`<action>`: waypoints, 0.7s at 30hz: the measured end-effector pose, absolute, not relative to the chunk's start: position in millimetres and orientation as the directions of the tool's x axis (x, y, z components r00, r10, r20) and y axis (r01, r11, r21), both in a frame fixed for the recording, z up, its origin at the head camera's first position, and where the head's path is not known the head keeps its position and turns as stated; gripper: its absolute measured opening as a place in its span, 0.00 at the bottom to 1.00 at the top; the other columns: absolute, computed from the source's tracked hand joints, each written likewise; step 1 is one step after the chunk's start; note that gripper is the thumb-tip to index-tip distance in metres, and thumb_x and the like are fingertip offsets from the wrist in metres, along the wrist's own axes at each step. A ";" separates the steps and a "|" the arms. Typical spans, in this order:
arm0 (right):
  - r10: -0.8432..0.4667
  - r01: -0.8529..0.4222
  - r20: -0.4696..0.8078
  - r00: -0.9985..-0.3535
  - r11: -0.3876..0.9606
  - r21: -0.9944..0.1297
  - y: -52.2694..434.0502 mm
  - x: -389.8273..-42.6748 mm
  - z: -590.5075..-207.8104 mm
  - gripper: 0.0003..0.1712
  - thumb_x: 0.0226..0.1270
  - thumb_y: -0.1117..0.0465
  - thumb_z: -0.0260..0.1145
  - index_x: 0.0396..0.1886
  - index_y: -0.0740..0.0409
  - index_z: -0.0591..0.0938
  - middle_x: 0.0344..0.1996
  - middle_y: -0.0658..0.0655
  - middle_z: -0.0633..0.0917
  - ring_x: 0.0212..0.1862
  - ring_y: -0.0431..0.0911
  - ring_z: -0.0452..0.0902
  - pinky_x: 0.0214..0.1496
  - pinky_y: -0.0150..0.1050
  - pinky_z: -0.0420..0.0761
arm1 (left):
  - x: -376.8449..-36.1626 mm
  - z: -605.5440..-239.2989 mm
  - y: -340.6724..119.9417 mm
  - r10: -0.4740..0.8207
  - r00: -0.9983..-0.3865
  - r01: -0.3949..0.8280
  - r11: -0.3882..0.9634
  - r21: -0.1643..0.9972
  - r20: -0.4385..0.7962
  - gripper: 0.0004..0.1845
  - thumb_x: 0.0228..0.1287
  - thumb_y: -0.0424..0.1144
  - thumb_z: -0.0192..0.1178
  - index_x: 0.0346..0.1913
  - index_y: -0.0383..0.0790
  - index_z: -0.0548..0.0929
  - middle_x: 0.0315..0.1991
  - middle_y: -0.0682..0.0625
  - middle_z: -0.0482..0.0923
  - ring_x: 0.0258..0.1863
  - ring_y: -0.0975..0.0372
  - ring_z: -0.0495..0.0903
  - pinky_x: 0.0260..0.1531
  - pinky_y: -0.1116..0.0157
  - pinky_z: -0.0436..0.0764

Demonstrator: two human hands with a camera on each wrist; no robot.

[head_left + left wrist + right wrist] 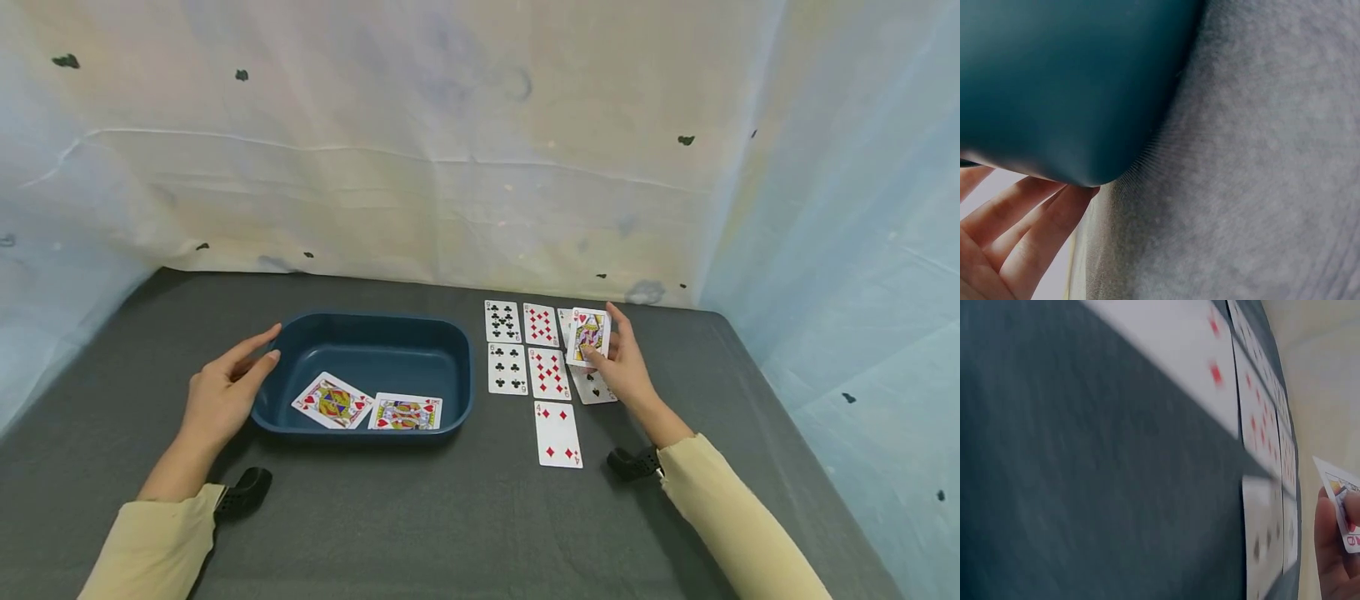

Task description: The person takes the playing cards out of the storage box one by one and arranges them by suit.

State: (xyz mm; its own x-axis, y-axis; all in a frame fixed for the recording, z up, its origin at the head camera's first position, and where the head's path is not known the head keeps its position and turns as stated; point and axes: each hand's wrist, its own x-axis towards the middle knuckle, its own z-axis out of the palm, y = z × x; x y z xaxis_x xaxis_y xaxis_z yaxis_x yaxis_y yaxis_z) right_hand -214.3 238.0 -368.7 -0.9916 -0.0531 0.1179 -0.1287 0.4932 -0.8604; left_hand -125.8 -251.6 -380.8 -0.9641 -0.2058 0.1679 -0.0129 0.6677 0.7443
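My right hand (626, 367) pinches a playing card (590, 333), a face card with red hearts, between thumb and fingers. It is held over the right column of the laid-out cards and covers part of an ace beneath it. In the right wrist view the held card (1341, 506) is at the right edge. On the left, my left hand (225, 396) touches the left rim of a dark blue tray (363, 435), thumb and index finger spread apart. Its fingertips meet the tray's outer wall in the left wrist view. Two red face cards (333, 402) lie face up inside the tray.
Right of the tray, several number cards lie face up in rows, with a four of diamonds (558, 435) nearest me. A spade card (594, 387) lies partly below my right hand. The grey-covered table (420, 533) meets a pale cloth backdrop (450, 200) behind.
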 end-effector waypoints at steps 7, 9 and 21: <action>0.022 -0.090 0.123 -0.992 0.556 -0.826 266.3 -231.1 -373.2 0.46 0.68 0.72 0.59 0.78 0.54 0.45 0.47 0.76 0.79 0.31 0.31 0.75 0.34 0.38 0.82 | -124.9 -381.3 -250.3 -0.204 -0.966 -0.015 0.656 0.754 0.158 0.26 0.73 0.55 0.47 0.70 0.53 0.67 0.54 0.30 0.77 0.42 0.51 0.76 0.27 0.66 0.68; 0.046 -0.075 0.122 -0.991 0.561 -0.824 271.8 -235.0 -375.6 0.46 0.67 0.72 0.59 0.77 0.54 0.45 0.47 0.77 0.79 0.30 0.30 0.75 0.33 0.36 0.81 | -124.8 -381.4 -250.4 -0.203 -0.966 -0.013 0.652 0.758 0.159 0.26 0.73 0.55 0.47 0.70 0.53 0.67 0.55 0.30 0.77 0.44 0.49 0.76 0.27 0.66 0.68; 0.169 0.061 0.098 -0.981 0.744 -0.665 295.7 -252.4 -379.5 0.45 0.67 0.65 0.63 0.77 0.57 0.49 0.43 0.73 0.82 0.23 0.34 0.74 0.27 0.30 0.71 | -124.3 -379.9 -250.9 -0.205 -0.964 -0.008 0.661 0.750 0.170 0.26 0.73 0.55 0.47 0.70 0.55 0.68 0.52 0.33 0.80 0.35 0.59 0.73 0.26 0.65 0.68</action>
State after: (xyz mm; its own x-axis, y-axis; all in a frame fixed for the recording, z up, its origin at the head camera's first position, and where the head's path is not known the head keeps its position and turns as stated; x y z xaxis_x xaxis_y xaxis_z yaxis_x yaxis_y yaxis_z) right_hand -252.4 295.7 -379.5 -0.9807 0.1690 0.0985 0.0614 0.7442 -0.6651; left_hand -124.3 -250.9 -379.9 -0.9638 -0.2054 0.1703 -0.0084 0.6613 0.7500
